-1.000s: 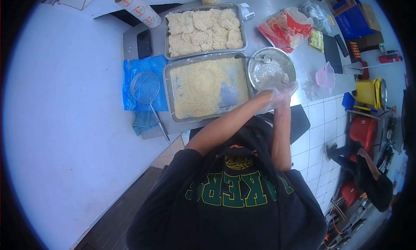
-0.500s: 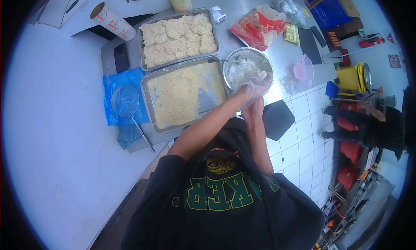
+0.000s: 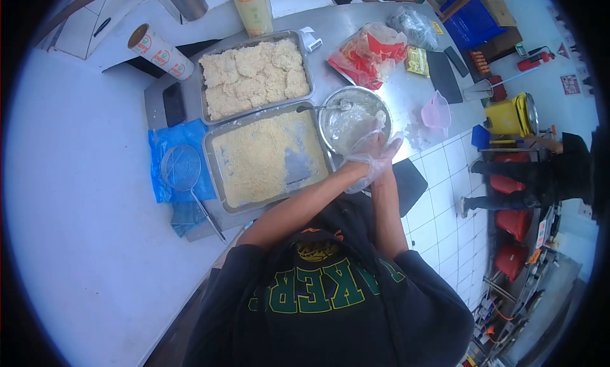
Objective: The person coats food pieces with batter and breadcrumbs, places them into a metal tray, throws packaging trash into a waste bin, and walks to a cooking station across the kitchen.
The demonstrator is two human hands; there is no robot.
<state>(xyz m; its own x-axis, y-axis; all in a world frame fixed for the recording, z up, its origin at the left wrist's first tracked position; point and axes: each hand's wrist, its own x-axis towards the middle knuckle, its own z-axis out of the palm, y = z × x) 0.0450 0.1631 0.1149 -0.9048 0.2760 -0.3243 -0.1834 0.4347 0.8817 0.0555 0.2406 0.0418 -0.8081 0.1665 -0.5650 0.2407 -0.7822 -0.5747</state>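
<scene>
Half over the bowl [image 3: 327, 137], drew overlapping left hand [image 3: 383, 155] and right hand [image 3: 375, 140] slightly back, uncovering more inside; could not tell their grip through plastic glove [image 3: 362, 158].

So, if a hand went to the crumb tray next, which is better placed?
The left hand, I'd judge: its forearm runs along the near edge of the crumb tray. The right arm lies farther off, with the left forearm between.
</scene>
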